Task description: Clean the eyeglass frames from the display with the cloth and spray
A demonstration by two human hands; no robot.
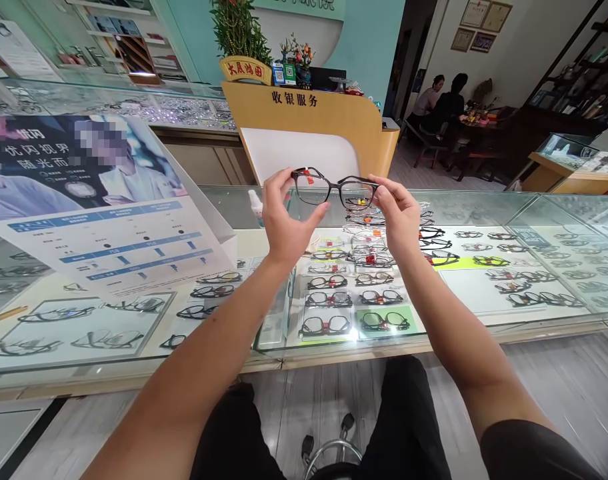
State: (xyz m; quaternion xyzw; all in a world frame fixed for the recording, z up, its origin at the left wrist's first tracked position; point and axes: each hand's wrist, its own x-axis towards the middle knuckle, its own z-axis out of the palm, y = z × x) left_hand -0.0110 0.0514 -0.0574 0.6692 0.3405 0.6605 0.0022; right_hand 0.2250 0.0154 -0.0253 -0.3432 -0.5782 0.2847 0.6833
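A pair of dark-framed eyeglasses (335, 187) is held up above the glass display counter, lenses side by side, with a small red tag on the left lens. My left hand (290, 217) grips its left end, the thumb stretched out below the left lens. At the right end, my right hand (400, 212) pinches the frame near the hinge. Below the hands, rows of eyeglasses (329, 300) lie under the counter's glass. Several more frames (367, 230) sit stacked behind and between my arms.
A glass display counter (477, 320) runs across in front of me. On its left stands a printed advertising board (149, 240); a white spray bottle (257, 205) is by my left hand. Beyond are a wooden cashier desk (309, 110) and two seated people (447, 103).
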